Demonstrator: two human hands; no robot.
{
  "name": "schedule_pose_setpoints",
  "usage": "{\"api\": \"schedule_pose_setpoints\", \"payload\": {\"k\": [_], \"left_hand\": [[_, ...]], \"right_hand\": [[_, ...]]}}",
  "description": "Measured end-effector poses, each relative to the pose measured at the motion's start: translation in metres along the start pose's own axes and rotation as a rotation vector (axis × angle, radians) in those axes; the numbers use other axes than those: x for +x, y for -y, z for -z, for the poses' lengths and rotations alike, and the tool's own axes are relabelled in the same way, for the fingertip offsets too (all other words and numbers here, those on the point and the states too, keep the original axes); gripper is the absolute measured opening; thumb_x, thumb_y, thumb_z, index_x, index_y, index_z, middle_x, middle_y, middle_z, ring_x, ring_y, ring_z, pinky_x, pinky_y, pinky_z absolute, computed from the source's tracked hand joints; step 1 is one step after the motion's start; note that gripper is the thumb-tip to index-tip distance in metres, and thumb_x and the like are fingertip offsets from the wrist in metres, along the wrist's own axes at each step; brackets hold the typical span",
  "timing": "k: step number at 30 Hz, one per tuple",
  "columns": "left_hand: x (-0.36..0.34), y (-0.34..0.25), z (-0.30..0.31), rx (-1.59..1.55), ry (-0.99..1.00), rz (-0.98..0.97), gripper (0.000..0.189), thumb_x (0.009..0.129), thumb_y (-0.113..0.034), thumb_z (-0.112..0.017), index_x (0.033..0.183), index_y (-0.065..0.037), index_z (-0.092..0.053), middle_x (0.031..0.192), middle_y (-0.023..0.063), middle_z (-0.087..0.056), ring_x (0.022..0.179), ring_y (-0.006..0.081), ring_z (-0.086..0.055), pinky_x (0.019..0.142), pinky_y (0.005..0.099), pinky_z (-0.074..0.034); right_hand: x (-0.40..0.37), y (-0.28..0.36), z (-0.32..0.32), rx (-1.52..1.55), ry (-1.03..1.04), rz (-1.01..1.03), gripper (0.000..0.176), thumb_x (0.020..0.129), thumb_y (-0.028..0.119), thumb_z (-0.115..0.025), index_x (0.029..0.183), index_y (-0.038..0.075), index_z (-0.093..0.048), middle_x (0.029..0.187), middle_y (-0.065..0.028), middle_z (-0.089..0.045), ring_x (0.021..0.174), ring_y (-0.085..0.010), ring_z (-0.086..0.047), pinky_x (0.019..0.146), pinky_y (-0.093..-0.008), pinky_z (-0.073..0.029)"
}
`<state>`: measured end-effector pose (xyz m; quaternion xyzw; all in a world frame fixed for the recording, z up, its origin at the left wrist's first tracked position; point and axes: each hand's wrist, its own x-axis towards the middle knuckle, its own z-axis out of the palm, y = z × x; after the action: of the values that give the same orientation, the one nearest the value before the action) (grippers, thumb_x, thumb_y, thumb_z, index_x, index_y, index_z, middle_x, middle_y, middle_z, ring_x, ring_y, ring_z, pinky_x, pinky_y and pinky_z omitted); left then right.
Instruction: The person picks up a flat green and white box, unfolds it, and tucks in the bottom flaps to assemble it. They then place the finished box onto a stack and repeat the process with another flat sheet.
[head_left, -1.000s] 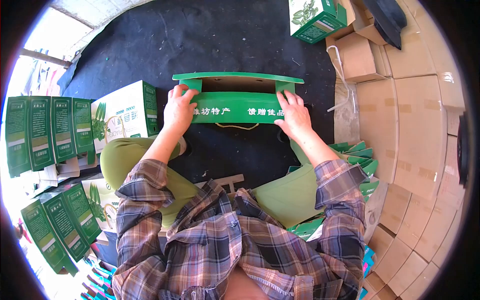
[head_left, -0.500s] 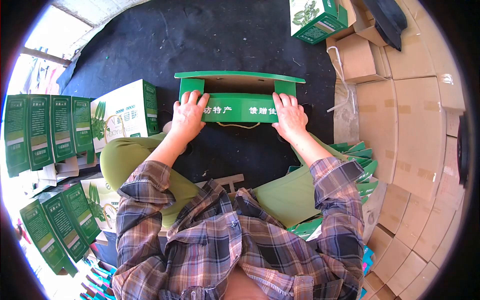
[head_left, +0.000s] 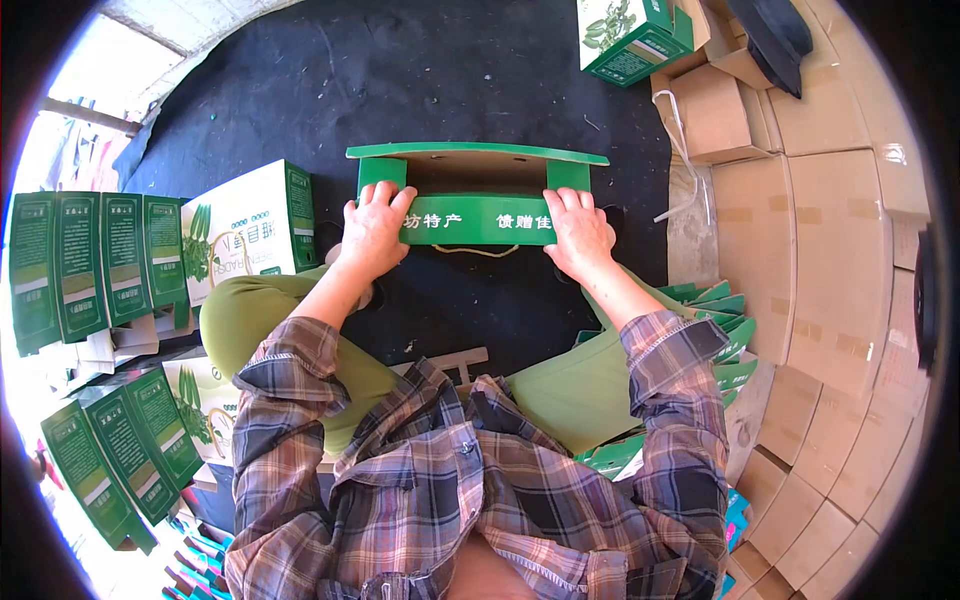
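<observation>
A green cardboard gift box with white lettering stands between my legs, its top partly open. My left hand grips the left end of the near flap, fingers over its upper edge and thumb along the near face. At the right end, my right hand holds the same flap in a matching grip. The far flap stands apart from it, with brown inner card showing in the gap. Below the near flap hangs a loop of yellowish cord handle. The box's lower part is hidden.
Finished-looking green and white boxes line my left side. More flat green pieces lie by my right knee. Stacked brown cartons wall the right. Another green box sits at the far right on black ground sheeting.
The near flap's upper edge has shifted slightly toward me, so the gap to the far flap looks a little wider. Both hands keep their grip in almost the same place.
</observation>
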<state>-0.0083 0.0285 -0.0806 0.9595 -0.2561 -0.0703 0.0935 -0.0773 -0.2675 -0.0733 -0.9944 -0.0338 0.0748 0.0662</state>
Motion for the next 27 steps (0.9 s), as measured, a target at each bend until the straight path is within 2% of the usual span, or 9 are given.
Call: {"api": "schedule_pose_setpoints", "payload": {"k": [6, 12, 14, 15, 17, 20, 24, 27], "left_hand": [[0.001, 0.005, -0.003, -0.066, 0.031, 0.006, 0.071, 0.061, -0.011, -0.077, 0.128, -0.015, -0.053, 0.122, 0.0108, -0.050, 0.118, 0.0324, -0.048, 0.090, 0.0482, -0.045], [0.002, 0.007, -0.007, -0.043, 0.072, -0.002, 0.077, 0.062, -0.013, -0.078, 0.134, -0.016, -0.050, 0.122, 0.0116, -0.049, 0.119, 0.0323, -0.047, 0.094, 0.0472, -0.044], [0.001, 0.008, -0.011, -0.056, 0.031, -0.016, 0.081, 0.060, -0.011, -0.079, 0.135, -0.016, -0.051, 0.121, 0.0095, -0.051, 0.118, 0.0308, -0.047, 0.095, 0.0530, -0.042], [0.001, 0.008, -0.012, -0.057, 0.032, -0.015, 0.081, 0.060, -0.011, -0.079, 0.135, -0.016, -0.051, 0.121, 0.0095, -0.051, 0.118, 0.0308, -0.047, 0.095, 0.0530, -0.042], [0.000, 0.007, -0.013, -0.024, 0.018, -0.021, 0.083, 0.061, -0.012, -0.079, 0.138, -0.015, -0.047, 0.125, 0.0104, -0.050, 0.122, 0.0315, -0.046, 0.099, 0.0578, -0.038], [-0.001, 0.003, -0.015, -0.006, 0.049, -0.003, 0.087, 0.064, -0.013, -0.079, 0.142, -0.014, -0.041, 0.130, 0.0112, -0.048, 0.126, 0.0320, -0.043, 0.103, 0.0613, -0.034], [-0.004, -0.001, -0.019, 0.039, 0.042, -0.013, 0.090, 0.066, -0.016, -0.080, 0.145, -0.012, -0.036, 0.133, 0.0116, -0.047, 0.127, 0.0320, -0.043, 0.105, 0.0619, -0.031], [-0.005, -0.005, -0.025, 0.131, -0.044, -0.057, 0.091, 0.067, -0.019, -0.080, 0.145, -0.007, -0.034, 0.133, 0.0119, -0.047, 0.126, 0.0310, -0.043, 0.107, 0.0594, -0.029]], "right_hand": [[-0.001, -0.001, -0.001, 0.008, 0.014, 0.030, 0.084, 0.060, 0.012, -0.084, 0.135, 0.007, -0.046, 0.128, -0.0100, -0.050, 0.124, -0.0285, -0.045, 0.097, -0.0435, -0.042], [-0.002, 0.000, -0.003, -0.002, 0.040, 0.039, 0.085, 0.062, 0.011, -0.083, 0.137, 0.007, -0.044, 0.131, -0.0110, -0.051, 0.125, -0.0289, -0.045, 0.101, -0.0439, -0.039], [-0.002, -0.001, -0.006, -0.006, 0.058, 0.041, 0.086, 0.064, 0.011, -0.082, 0.139, 0.006, -0.041, 0.136, -0.0127, -0.049, 0.129, -0.0298, -0.043, 0.103, -0.0456, -0.037], [-0.001, -0.001, -0.009, -0.006, 0.059, 0.041, 0.086, 0.064, 0.011, -0.082, 0.139, 0.006, -0.041, 0.136, -0.0127, -0.049, 0.129, -0.0298, -0.043, 0.103, -0.0456, -0.037], [-0.001, -0.003, -0.016, -0.017, 0.052, 0.047, 0.079, 0.071, 0.010, -0.077, 0.140, 0.005, -0.039, 0.141, -0.0140, -0.046, 0.135, -0.0297, -0.038, 0.104, -0.0529, -0.036], [0.000, -0.001, -0.015, -0.046, 0.089, 0.034, 0.078, 0.075, 0.011, -0.074, 0.142, 0.005, -0.036, 0.144, -0.0146, -0.042, 0.138, -0.0301, -0.035, 0.106, -0.0535, -0.034], [-0.001, -0.002, -0.018, -0.065, 0.117, 0.025, 0.078, 0.077, 0.012, -0.072, 0.144, 0.005, -0.033, 0.146, -0.0147, -0.040, 0.139, -0.0294, -0.033, 0.108, -0.0537, -0.032], [-0.003, -0.002, -0.020, -0.082, 0.109, 0.030, 0.078, 0.079, 0.013, -0.070, 0.146, 0.007, -0.031, 0.150, -0.0140, -0.035, 0.142, -0.0283, -0.029, 0.109, -0.0530, -0.030]]}}
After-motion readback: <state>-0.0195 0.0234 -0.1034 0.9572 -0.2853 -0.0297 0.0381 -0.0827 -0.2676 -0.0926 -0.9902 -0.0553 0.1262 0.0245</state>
